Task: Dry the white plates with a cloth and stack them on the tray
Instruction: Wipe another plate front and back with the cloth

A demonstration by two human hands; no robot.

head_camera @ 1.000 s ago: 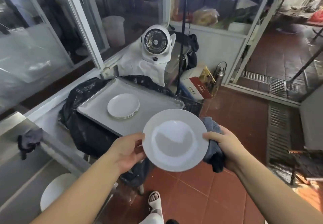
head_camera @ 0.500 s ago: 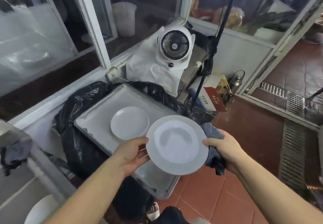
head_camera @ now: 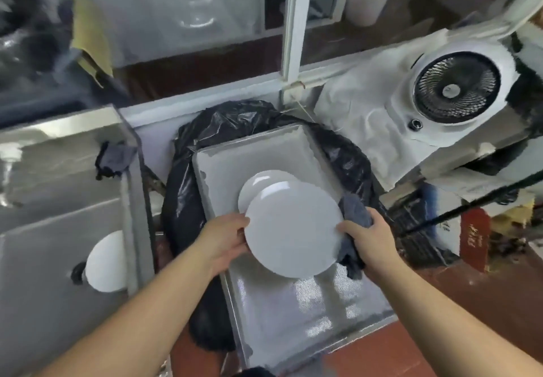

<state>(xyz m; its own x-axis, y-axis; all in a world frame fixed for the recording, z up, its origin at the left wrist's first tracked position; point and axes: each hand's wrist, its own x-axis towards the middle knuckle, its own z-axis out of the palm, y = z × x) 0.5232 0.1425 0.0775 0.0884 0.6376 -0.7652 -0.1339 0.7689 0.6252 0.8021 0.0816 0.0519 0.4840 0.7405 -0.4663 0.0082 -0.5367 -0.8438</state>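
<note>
The white plate has moved from mid-air over the floor to just above the stack on the tray. The left hand pinches its rim; the right hand grips rim and cloth together. Drying looks finished; lowering comes next.

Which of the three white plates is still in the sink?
The plate at lower left, alone in the steel sink. The other two are over the tray.

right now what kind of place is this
Probably a back-of-house dishwashing corner of a commercial kitchen: a stainless steel sink holding a white plate, a large metal tray with stacked plates, and a tiled floor.
</note>
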